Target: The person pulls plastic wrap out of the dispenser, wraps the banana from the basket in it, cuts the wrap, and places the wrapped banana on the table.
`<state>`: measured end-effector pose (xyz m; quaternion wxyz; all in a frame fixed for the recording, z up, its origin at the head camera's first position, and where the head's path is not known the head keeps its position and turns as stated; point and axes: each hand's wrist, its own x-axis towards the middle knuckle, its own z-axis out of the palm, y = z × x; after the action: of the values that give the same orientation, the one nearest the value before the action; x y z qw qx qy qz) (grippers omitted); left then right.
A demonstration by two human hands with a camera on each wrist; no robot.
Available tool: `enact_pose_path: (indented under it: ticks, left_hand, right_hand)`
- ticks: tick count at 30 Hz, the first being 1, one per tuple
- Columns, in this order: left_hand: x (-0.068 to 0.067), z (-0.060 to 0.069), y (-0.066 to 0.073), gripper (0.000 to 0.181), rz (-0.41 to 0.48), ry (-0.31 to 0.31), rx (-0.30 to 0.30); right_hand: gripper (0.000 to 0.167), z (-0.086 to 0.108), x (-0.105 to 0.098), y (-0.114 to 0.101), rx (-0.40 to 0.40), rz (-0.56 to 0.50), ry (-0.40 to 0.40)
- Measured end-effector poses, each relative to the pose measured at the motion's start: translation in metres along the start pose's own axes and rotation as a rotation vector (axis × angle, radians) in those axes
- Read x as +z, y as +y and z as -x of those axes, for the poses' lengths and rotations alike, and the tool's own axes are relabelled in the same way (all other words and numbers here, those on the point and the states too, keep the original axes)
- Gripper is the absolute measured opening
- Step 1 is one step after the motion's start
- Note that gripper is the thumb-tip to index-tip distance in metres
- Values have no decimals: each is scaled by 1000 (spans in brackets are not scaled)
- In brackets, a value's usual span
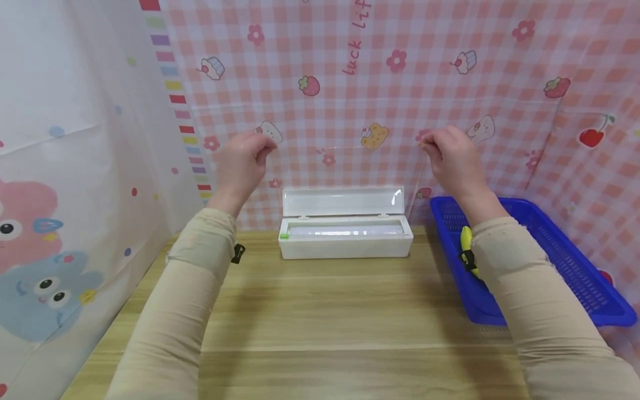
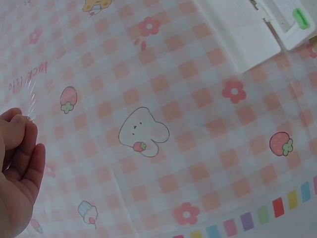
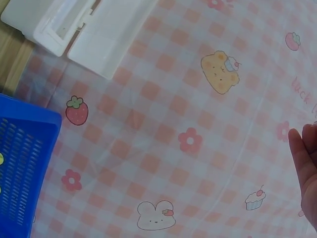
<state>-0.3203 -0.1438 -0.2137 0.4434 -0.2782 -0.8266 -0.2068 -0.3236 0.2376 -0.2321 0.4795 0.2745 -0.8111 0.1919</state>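
Both hands are raised above a white box [image 1: 346, 248] whose lid [image 1: 343, 201] stands up, a clear film roll [image 1: 345, 230] inside it. My left hand [image 1: 242, 166] pinches the edge of clear film, whose shiny creases [image 2: 31, 96] show beside the fingertips of the left hand [image 2: 20, 168] in the left wrist view. At the same height, my right hand [image 1: 457, 166] pinches with thumb and fingers; a faint film edge runs between the hands. In the right wrist view the right hand [image 3: 307, 171] is cut off by the frame's edge.
A blue basket [image 1: 575, 244] stands on the right of the wooden table [image 1: 300, 322], partly behind the right forearm, with a yellow object [image 1: 466, 239] in it. A small black clip [image 1: 238, 254] shows beside the left sleeve. Checked pink cloth [image 1: 350, 111] hangs behind.
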Motion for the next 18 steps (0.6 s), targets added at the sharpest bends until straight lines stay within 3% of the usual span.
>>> enact_pose_path:
  ticks: [12,18]
  left_hand:
    - [-6,-7,3,8,1,5,-1]
    - [-9,-9,3,8,-5,28,36]
  right_hand:
    - [8,-8,-7,-5,24,-1,-12]
    - [9,-11,-12,-9,35,19,-14]
